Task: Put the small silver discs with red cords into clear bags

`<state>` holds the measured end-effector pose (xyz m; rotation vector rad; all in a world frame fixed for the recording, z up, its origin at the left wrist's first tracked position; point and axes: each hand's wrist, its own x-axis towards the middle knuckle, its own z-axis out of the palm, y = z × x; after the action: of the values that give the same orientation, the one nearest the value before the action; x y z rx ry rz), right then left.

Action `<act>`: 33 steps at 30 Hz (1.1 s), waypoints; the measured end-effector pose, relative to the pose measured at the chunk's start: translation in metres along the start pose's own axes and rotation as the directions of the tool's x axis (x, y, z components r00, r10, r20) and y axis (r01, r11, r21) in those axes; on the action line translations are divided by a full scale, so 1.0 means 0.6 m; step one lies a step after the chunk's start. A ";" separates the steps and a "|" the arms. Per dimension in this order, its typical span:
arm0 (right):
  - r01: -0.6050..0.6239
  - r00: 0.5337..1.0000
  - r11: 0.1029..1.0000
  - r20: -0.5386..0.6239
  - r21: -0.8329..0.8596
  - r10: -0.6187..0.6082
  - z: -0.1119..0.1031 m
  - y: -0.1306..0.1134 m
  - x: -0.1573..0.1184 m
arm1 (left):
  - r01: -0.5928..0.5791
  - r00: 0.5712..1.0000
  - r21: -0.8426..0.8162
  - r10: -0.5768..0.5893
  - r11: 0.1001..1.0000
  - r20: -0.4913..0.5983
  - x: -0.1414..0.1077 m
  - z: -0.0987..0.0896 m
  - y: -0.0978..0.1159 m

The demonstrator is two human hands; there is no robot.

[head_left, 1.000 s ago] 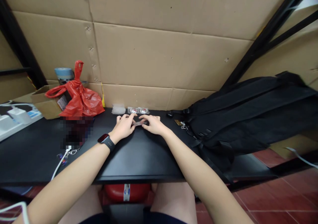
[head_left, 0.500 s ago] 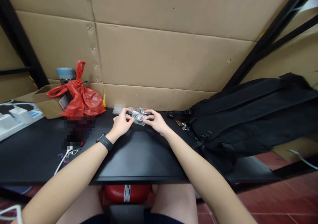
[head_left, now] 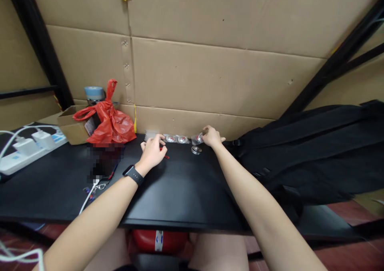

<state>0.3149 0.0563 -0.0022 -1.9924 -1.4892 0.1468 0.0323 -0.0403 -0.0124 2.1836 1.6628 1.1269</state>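
My left hand [head_left: 153, 153], with a black watch on the wrist, has curled fingers over a small red item [head_left: 167, 157]; what it grips, if anything, is hidden. To its right, two round metallic pieces in clear wrap [head_left: 182, 139] lie along the cardboard. My right hand [head_left: 212, 137] pinches the edge of another clear-wrapped round piece [head_left: 198, 138]. Just below that piece, an unwrapped silvery disc [head_left: 196, 150] rests on the black table. Clear plastic sleeves [head_left: 151, 135] lie behind my left hand.
A red plastic bag [head_left: 115, 125] and a small cardboard box [head_left: 73, 131] stand at the left, near a white power strip [head_left: 22, 157]. A black backpack [head_left: 306, 151] lies at the right. Cardboard [head_left: 204, 79] walls the back.
My hands have moved apart, the right one to the right with a wrapped piece. The wrapped pieces now lie in a row, and the silvery disc shows. The view has shifted a little.
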 end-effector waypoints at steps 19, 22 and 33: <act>0.199 0.971 0.955 0.179 -0.221 -0.161 0.032 -0.005 -0.031 | -0.401 0.889 0.182 0.333 0.898 0.315 0.000 -0.006 -0.041; 0.334 0.906 0.931 0.323 -0.149 -0.273 0.010 -0.007 -0.032 | -0.397 0.891 0.220 0.317 0.891 0.325 -0.001 -0.005 -0.039; 0.407 0.854 0.911 0.377 -0.058 -0.358 0.005 0.033 -0.075 | -0.388 0.904 0.274 0.305 0.880 0.299 -0.010 -0.003 -0.023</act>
<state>0.3141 0.0140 -0.0279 -1.7867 -2.1585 0.2558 0.0202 -0.0414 -0.0215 2.7892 1.4687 0.6297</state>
